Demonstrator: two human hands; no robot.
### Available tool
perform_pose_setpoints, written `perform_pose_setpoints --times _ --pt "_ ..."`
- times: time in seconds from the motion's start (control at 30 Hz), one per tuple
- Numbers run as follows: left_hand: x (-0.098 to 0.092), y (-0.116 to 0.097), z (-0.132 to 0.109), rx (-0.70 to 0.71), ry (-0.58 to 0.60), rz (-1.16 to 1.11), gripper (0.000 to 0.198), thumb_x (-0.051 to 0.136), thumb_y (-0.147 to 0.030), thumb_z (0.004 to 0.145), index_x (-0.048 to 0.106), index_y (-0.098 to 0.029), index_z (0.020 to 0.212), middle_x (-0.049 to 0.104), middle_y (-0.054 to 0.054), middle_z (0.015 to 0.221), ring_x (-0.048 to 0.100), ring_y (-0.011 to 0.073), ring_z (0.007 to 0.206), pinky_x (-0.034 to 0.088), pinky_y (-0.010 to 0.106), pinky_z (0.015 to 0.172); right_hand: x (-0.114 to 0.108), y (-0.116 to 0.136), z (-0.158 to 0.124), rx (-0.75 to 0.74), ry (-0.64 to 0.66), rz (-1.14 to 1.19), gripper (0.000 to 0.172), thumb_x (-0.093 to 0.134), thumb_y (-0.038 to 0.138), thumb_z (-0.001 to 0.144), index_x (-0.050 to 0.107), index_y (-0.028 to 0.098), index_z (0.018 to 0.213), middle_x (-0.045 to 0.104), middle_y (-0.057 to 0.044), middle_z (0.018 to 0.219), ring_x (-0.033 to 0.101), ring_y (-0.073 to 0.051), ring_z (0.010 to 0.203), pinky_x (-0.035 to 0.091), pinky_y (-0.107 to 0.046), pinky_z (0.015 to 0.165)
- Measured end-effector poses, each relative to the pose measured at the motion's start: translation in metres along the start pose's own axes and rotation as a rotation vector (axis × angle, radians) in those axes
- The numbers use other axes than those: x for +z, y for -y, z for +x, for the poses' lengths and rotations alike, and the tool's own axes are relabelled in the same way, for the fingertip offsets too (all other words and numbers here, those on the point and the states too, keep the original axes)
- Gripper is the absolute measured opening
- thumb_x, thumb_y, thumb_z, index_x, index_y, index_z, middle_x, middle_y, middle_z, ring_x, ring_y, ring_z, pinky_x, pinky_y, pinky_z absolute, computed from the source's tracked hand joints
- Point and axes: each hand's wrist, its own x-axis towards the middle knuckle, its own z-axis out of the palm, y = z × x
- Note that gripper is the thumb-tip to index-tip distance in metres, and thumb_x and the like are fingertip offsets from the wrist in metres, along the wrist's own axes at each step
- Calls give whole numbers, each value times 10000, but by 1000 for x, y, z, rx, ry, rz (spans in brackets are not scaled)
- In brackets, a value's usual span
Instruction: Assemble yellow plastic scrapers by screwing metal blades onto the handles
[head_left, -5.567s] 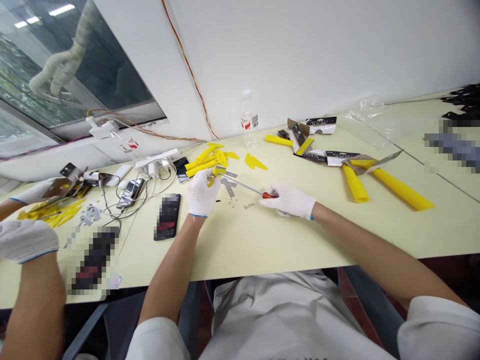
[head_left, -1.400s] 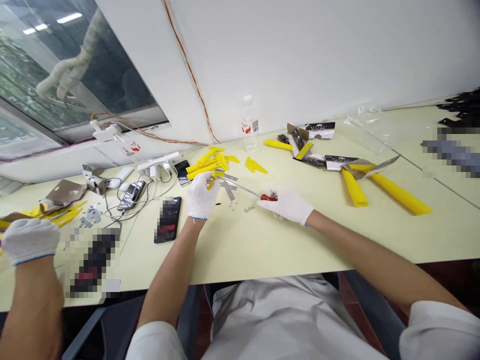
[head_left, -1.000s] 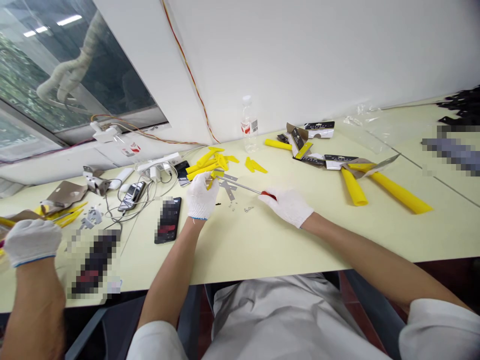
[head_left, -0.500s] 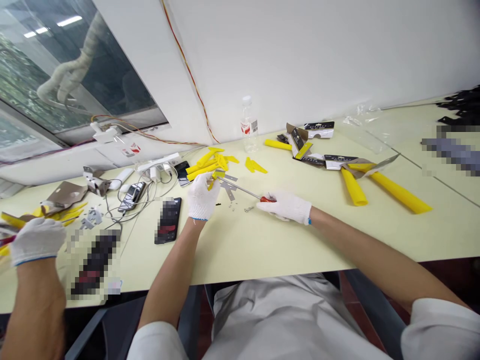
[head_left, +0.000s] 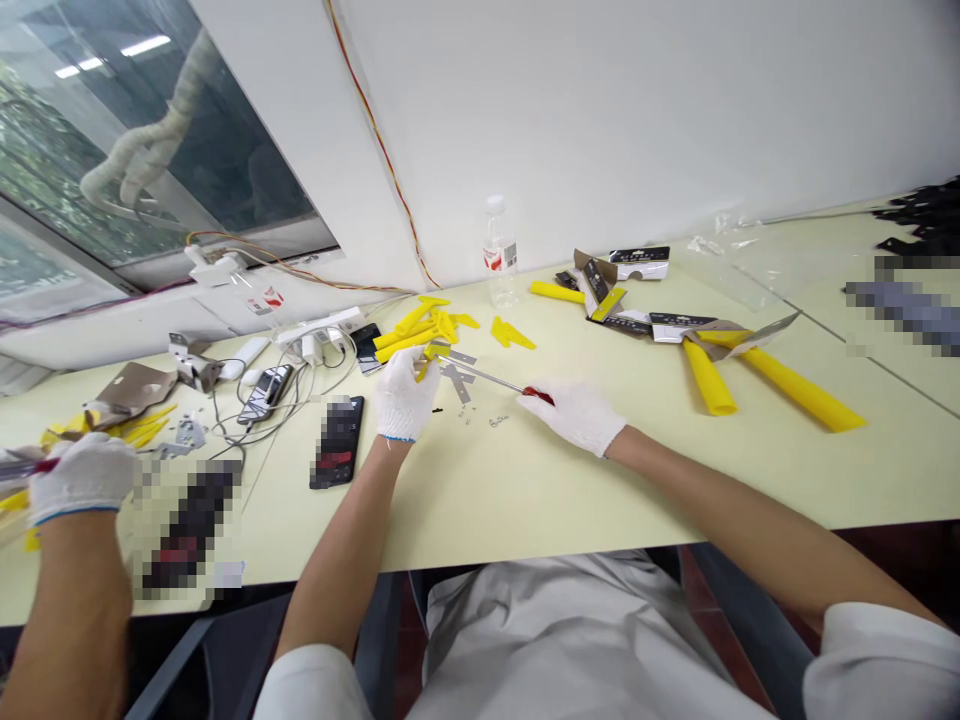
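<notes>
White in its knitted glove (head_left: 396, 415), the left hand (head_left: 409, 388) was clamped on a small yellow plastic piece (head_left: 434, 351) over the pale, smooth bench (head_left: 525, 500). The right hand (head_left: 576, 416), similarly gloved, was closed around a red-handled screwdriver (head_left: 539, 395), its straight metal shaft (head_left: 487, 375) running towards the piece. Flat grey plates (head_left: 458, 383), pierced with holes, and tiny metal bits (head_left: 497, 421) lay between the hands.

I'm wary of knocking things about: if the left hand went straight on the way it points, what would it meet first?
Most likely the pile of yellow parts just beyond the left hand. The hand's height above the table is hard to judge, so it might pass over them.
</notes>
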Motion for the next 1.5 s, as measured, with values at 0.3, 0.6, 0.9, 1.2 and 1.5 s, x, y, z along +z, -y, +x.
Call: perform_pose_setpoints --times 0.3,0.6,0.9,1.2,1.5 --pt "-1 -1 -1 12 14 -6 237 677 -240 934 753 -190 1153 806 117 1123 786 249 1010 626 386 924 -6 1 -2 198 425 691 555 481 719 1065 694 207 1063 459 67 632 298 -99 430 249 -257 424" --pt "-1 -1 0 -8 6 1 216 683 -254 936 750 -210 1136 809 110 1125 784 250 1017 628 384 916 -1 -2 0 53 -66 127 278 713 475 995 672 206 937 741 -58 881 662 -202 771 494 -314 694" --pt "-2 -2 1 -18 12 1 188 677 -250 936 734 -213 1110 804 106 1109 786 250 991 622 387 911 4 -3 -1 -48 -53 100 387 681 499 1099 727 183 1317 734 -106 1312 725 -240 1117 617 -454 1000" --pt "-1 0 0 -3 18 -2 228 676 -259 930 746 -209 1141 805 108 1117 786 248 1004 627 386 922 -2 -4 1 28 134 268 552 485 612 1114 773 191 903 729 -83 739 665 -224 681 505 -344 688" --pt "1 1 -1 23 25 -4 259 662 -259 940 746 -206 1180 797 119 1146 777 248 1035 630 386 931 -6 -5 -2 142 299 463 579 495 725 1060 706 191 985 586 12 578 401 -110 414 312 -270 441"
